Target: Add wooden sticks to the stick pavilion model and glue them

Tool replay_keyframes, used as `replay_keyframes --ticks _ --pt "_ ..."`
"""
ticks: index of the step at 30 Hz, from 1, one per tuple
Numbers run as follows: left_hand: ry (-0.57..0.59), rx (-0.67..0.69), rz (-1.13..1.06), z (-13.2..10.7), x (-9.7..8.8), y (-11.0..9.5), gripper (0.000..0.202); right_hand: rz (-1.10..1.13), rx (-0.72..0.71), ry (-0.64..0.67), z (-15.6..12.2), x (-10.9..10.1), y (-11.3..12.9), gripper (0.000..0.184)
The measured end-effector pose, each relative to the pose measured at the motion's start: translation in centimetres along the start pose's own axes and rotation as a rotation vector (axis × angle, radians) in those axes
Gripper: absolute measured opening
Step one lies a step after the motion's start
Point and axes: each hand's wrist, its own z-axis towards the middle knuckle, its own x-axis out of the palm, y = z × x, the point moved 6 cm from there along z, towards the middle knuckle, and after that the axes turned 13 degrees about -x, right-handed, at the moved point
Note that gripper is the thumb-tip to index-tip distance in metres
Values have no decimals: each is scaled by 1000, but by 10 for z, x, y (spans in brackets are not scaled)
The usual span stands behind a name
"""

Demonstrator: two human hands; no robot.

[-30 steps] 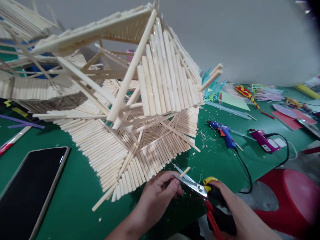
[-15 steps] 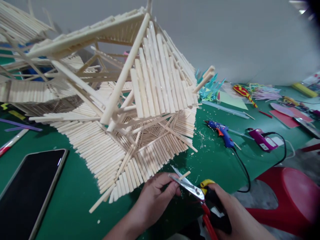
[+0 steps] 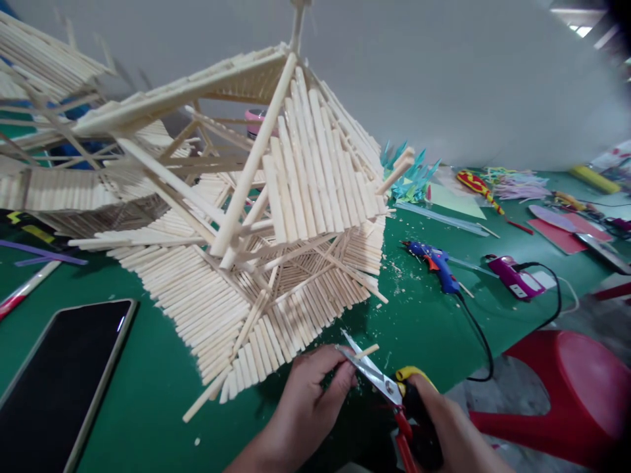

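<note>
1. Left hand (image 3: 305, 407): the grip is pinched narrow, thumb and fingertips on a short stick (image 3: 365, 351) whose free end pokes up-right between the blades. Right hand (image 3: 444, 427): the grip is wrapped round the red-and-yellow handles of the scissors (image 3: 374, 371), blades partly open.
2. Risk: the left fingertips sit right against the blade. If the stick slides back, the cut could nick them.
3. Risk: the free end is unsupported, so an offcut could fly among the chips on the green surface (image 3: 148, 407).
4. Risk: the left knuckles are just beside the stick model (image 3: 276, 217), and a jolt could snag its lower edge.
5. Pose: the left forearm comes in from bottom centre, back of hand up. The right comes in from bottom right, low at the surface edge near a red stool (image 3: 557, 394).
</note>
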Motion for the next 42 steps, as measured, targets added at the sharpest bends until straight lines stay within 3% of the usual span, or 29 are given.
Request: replay_keyframes --ticks 3,8,14,20,25,35,38,42 --pt "15 -33 -29 2 -2 3 27 48 -8 59 3 -12 12 40" --pt "141 -98 -135 5 0 12 23 93 15 43 4 -21 27 28" --pt "185 -120 -258 2 -1 15 18 1 -187 -52 10 -36 55 20" --pt "202 -82 -285 0 -3 7 23 -120 -231 -65 13 -38 54 24" --pt "202 -129 -375 -1 -1 17 20 -98 -235 -7 15 -35 54 23" --pt "390 -204 -456 2 4 21 37 -71 -221 155 16 -46 61 17" --pt "361 -212 -480 2 7 25 35 -84 -206 159 15 -43 58 16" --pt "232 -180 -432 2 6 20 24 -122 -184 89 14 -41 53 17"
